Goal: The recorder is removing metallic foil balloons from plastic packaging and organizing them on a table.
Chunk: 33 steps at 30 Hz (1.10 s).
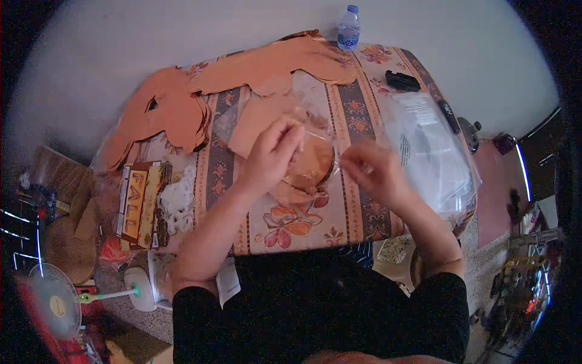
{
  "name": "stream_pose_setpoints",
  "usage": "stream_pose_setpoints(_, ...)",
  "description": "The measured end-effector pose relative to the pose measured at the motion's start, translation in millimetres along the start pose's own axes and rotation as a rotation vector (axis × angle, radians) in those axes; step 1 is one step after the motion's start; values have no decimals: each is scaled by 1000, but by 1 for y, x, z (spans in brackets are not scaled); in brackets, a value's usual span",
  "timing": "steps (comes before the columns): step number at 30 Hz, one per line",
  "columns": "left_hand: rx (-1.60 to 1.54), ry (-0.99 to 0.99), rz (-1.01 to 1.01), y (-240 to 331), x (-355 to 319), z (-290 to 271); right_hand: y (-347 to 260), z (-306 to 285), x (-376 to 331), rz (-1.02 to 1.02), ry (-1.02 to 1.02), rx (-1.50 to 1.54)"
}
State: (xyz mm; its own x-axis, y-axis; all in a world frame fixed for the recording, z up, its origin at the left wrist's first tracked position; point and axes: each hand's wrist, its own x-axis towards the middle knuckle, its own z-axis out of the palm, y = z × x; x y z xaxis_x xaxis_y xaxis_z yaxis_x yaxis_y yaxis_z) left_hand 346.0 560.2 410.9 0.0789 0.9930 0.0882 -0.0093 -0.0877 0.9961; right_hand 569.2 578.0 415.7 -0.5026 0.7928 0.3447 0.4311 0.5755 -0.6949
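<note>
A clear plastic bag [316, 159] with an orange-brown cutout piece inside lies in front of me over the table's middle. My left hand [276, 151] is closed on the bag's left side, its fingers curled and partly hidden. At the bag's right edge, the bent fingers of my right hand [373, 170] pinch the film; this hand is slightly blurred. Just beyond my left hand is another orange sheet [254, 118], partly covered by clear film. Stacks of orange cutouts [160, 106] lie farther to the left, and more cutouts [260, 68] spread along the back.
Clear plastic bags [427, 155] are piled at the right. A black stapler-like object [402, 80] and a water bottle [348, 29] stand toward the back. Printed boxes [140, 203] and white lacy material [177, 200] sit at the left edge. A fan [56, 300] is at lower left.
</note>
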Motion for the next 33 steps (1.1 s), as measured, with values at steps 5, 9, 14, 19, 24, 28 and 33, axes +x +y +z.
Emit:
stream_pose_setpoints(5, -6, -100, 71, -4, 11, 14, 9, 14, -4, -571, -156, -324)
stream_pose_setpoints(9, 83, -137, 89, -7, 18, 19, 12, 20, 2, -616, -240, -606)
stream_pose_setpoints(14, 335, -101, 217, -14, 7, 2, 23, 24, 5, -530, -337, -876)
stream_pose_setpoints(19, 1137, -74, 443, -42, -7, -45, 39, 29, 12, -641, -294, -765)
stream_pose_setpoints(24, 1166, -73, 388, -57, -17, -48, 36, 32, 25, -730, -433, -677)
stream_pose_setpoints(28, 1202, -74, 396, -58, -16, -47, 55, 43, 27, -922, -326, -794)
stream_pose_setpoints(33, 1191, -17, 469, -66, -17, -50, 46, 41, 35, -919, -393, -632)
